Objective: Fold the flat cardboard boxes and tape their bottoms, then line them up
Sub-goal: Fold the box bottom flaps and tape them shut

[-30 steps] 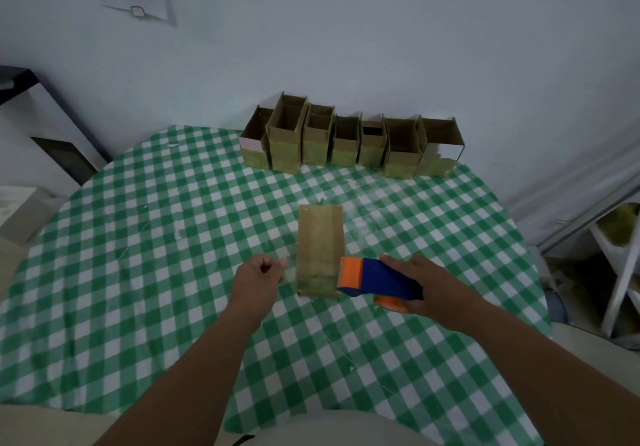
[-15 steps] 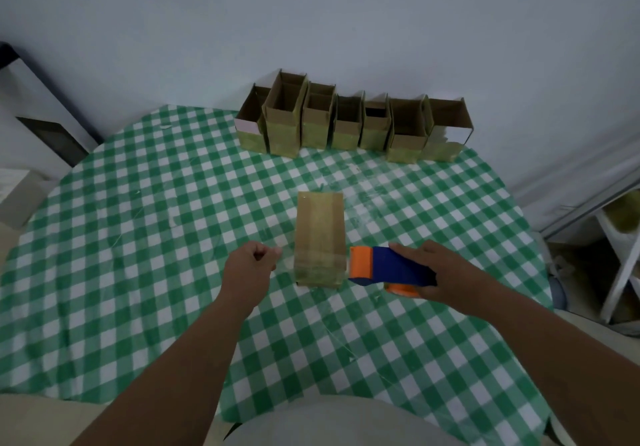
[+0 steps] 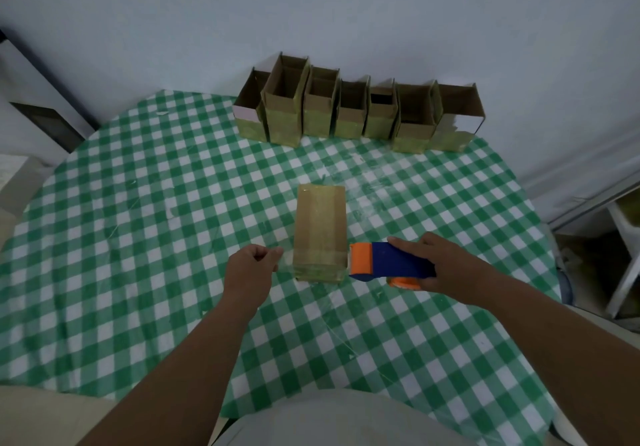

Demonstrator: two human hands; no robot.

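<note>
The box [image 3: 321, 232] is lying on its side in the middle of the table [image 3: 138, 237], its near end turned toward the person — likely so tape [image 3: 285, 261] can be wrapping across that end. The left hand [image 3: 250, 270] is pinching the clear tape's free end just left of the box, fingers curled. The right hand [image 3: 446, 267] is gripping the dispenser [image 3: 389, 262] just right of it, pulling the strip taut. Finished boxes [image 3: 356, 113] are lining the far edge.
</note>
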